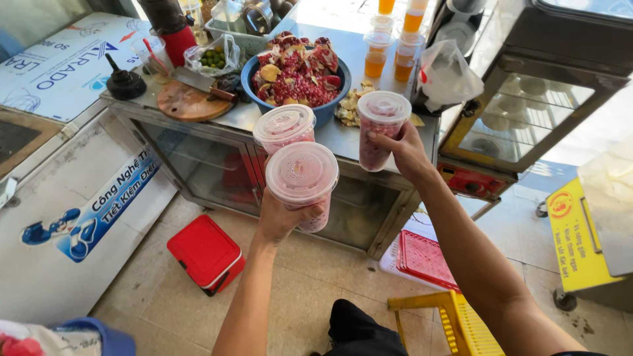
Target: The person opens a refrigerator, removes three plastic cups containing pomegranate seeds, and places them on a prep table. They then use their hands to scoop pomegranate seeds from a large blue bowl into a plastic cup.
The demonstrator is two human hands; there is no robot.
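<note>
My left hand (285, 217) grips a lidded clear plastic cup of pink juice (302, 177) from below and lifts it in front of the counter. A second lidded pink cup (284, 127) shows just behind it; whether my left hand holds it too is hidden. My right hand (403, 150) is closed around a third lidded pink cup (378, 125) at the edge of the steel counter (343, 137). A blue bowl (326, 111) heaped with pomegranate pieces stands just behind the cups.
On the counter are a round wooden board with a knife (188, 100), a bag of limes (212, 58) and several cups of orange juice (376, 56). A red box (206, 252) and a red basket (425, 258) lie on the floor. A yellow stool (455, 320) is beside me, a glass cabinet (534, 99) at right.
</note>
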